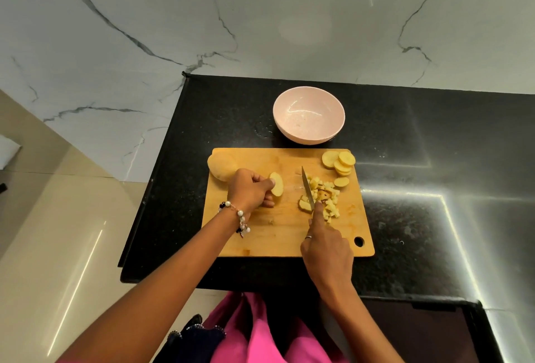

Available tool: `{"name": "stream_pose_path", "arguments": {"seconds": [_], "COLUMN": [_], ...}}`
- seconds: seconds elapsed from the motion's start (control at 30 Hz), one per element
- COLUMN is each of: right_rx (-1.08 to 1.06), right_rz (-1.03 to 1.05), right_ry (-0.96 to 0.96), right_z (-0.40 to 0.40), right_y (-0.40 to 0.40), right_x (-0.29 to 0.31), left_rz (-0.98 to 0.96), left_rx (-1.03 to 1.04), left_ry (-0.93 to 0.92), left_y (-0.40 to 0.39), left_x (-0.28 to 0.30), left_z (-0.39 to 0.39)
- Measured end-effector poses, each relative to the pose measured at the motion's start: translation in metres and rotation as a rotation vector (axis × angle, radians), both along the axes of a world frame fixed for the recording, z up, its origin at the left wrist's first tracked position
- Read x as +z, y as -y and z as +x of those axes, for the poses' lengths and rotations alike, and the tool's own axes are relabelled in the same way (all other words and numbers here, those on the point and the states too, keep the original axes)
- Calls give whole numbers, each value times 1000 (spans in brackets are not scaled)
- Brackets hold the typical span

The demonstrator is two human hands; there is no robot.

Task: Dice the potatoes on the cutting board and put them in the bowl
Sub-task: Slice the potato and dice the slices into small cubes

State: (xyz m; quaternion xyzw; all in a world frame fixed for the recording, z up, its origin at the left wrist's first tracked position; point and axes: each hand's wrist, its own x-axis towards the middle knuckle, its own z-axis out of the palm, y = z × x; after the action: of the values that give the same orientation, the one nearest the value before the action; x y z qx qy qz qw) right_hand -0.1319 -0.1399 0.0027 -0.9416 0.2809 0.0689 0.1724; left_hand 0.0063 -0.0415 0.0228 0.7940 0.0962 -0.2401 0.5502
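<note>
Our right hand (325, 246) grips the knife (307, 189), forefinger along its spine, blade in the diced potato (324, 197). At nine o'clock our left hand (249, 189) pinches a potato slice (277, 188). Slices could slip; cubes may scatter short of the empty bowl (308, 115) at twelve.

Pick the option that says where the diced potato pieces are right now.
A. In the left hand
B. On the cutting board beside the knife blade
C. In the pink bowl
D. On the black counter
B: the diced potato pieces lie on the cutting board by the knife; the pink bowl holds none.
</note>
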Motion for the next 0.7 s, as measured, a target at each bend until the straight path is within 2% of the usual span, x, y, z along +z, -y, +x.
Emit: {"name": "stream_pose_path", "arguments": {"seconds": [0.1, 0.2, 0.33, 0.47, 0.7], "right_rx": [16, 61, 95, 22, 62], "right_rz": [25, 75, 113, 72, 126], "right_ry": [63, 117, 79, 91, 205], "right_z": [-1, -7, -23, -29, -18], "right_y": [0, -9, -22, -9, -16], "right_x": [0, 5, -1, -8, 3], "left_rz": [25, 165, 471, 487, 507], "left_rx": [41, -3, -201, -410, -513], "left_ry": [15, 101, 387, 499, 501], "left_y": [-4, -5, -11, -15, -16], "left_x": [-8, -15, -23, -22, -24], "left_z": [-7, -8, -7, -7, -4]}}
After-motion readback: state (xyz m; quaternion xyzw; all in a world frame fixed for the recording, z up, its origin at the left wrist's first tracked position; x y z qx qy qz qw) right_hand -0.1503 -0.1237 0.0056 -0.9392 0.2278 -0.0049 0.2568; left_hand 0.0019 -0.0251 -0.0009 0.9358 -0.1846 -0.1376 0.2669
